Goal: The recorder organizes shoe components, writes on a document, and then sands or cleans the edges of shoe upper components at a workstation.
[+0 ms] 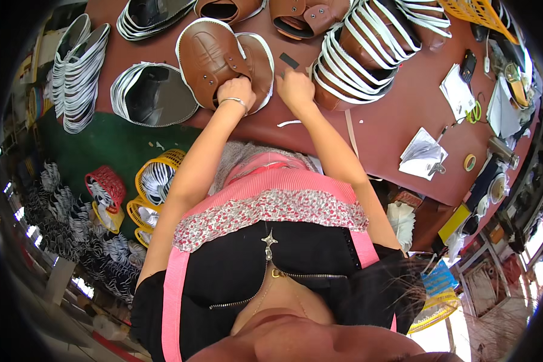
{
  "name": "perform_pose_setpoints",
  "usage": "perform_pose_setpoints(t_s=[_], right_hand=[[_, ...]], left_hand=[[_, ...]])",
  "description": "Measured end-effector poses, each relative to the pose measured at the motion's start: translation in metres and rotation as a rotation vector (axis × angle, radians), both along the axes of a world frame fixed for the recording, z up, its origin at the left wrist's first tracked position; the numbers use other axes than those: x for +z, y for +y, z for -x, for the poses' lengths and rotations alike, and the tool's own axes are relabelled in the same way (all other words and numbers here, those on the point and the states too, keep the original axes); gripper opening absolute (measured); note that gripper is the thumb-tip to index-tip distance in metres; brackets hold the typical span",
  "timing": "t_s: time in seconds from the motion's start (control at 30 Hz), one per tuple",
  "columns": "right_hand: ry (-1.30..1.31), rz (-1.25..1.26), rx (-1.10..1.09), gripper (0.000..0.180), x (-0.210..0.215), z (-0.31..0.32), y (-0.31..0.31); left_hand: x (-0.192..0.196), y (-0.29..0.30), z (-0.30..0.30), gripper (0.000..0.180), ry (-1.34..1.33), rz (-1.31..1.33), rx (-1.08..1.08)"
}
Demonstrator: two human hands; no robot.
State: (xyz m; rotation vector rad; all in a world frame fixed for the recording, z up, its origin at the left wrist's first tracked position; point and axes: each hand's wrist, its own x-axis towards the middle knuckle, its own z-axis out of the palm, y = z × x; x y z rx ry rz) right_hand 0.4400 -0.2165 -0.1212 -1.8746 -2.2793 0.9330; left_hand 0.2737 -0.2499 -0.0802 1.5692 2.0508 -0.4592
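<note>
Worktable (392,114): dark red surface running across the upper half of the view; carries all parts listed below.
Stacked uppers, right (368,54): tall pile of brown leather pieces with white edging, just beside the right hand.
Grey sole stack (154,95): flat pile on the table's left part, near the left hand.
Brown shoe upper (214,57): leather piece with white edging and small rivets, lying flat at table centre, directly ahead of both hands.
Left hand (235,92): fingers curled and pressed onto the near edge of the brown shoe upper; bracelet on the wrist.
Right hand (294,89): closed into a loose fist, resting on the table just right of the upper; whether it pinches anything cannot be told.
Black strip (288,60): small piece lying just beyond the right hand.
</note>
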Motion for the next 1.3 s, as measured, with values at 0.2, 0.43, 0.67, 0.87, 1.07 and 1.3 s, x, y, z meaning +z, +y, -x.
perform_pose_setpoints(t_s=[0.2, 0.43, 0.67, 0.87, 1.07, 1.3], right_hand=[[-0.02, -0.471, 0.086, 0.041, 0.039, -0.038, -0.054], [0.715, 0.555, -0.336, 0.037, 0.014, 0.012, -0.062], [1.298, 0.752, -0.476, 0.025, 0.103, 0.051, -0.048], [1.369, 0.476, -0.286, 0.031, 0.163, 0.085, -0.024], [1.632, 0.403, -0.551, 0.029, 0.067, 0.13, 0.086], [0.866, -0.452, -0.957, 0.037, 0.041, 0.115, 0.082]], left_hand=[[0.109, -0.048, 0.029, 0.05, -0.026, -0.258, 0.135], [0.124, -0.111, 0.16, 0.031, -0.883, -0.566, 0.79], [0.016, -0.087, 0.275, 0.084, -0.455, -0.667, 0.762], [0.066, -0.053, 0.239, 0.057, -0.107, -0.526, 0.276], [0.06, -0.055, 0.257, 0.059, -0.029, -0.683, -0.034], [0.109, 0.003, 0.208, 0.045, -0.479, -0.84, -0.384]])
